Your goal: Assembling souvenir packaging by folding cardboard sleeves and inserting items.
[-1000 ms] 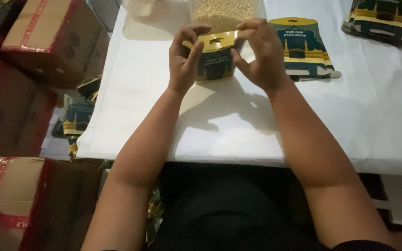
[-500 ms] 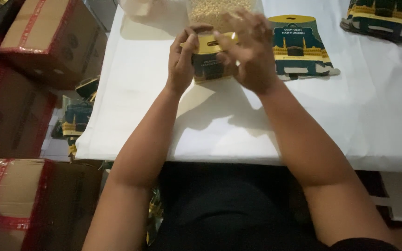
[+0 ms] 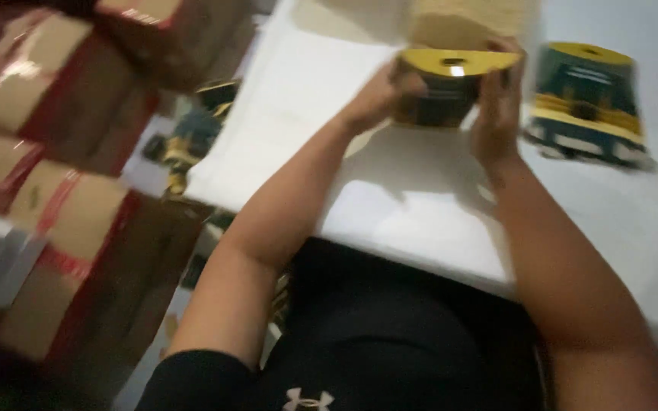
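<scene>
two hands on one pouch, both raised above the white bench (image 3: 420, 213) near its far edge. the pouch (image 3: 447, 95) is dark green with a yellow top flap that has a hang hole in it, held upright and bowed open at the top so the yellow rim reads as a curved band. left hand (image 3: 378, 95) clamps the pouch's left side, thumb toward the front, fingers wrapped behind; grip closed onto the pouch edge. right hand (image 3: 496, 114) clamps the right side, fingertips curled over the top corner of the yellow flap, palm flat against the side; grip likewise pinched on the pouch, not spread. frame is motion-blurred, so exact finger placement cannot be told. just behind the pouch stands a clear container of pale grains (image 3: 470, 23), partly cut off at the top of the view. to the right, lying flat on the bench and apart from the hands, a second pouch (image 3: 588, 103) of the same green and yellow pattern. left of the bench, on the floor, several brown cardboard boxes with red tape (image 3: 78, 228), and a loose cluster of more green-yellow pouches (image 3: 188, 141) between the boxes and the bench edge. person wears a black shirt (image 3: 390, 335).
</scene>
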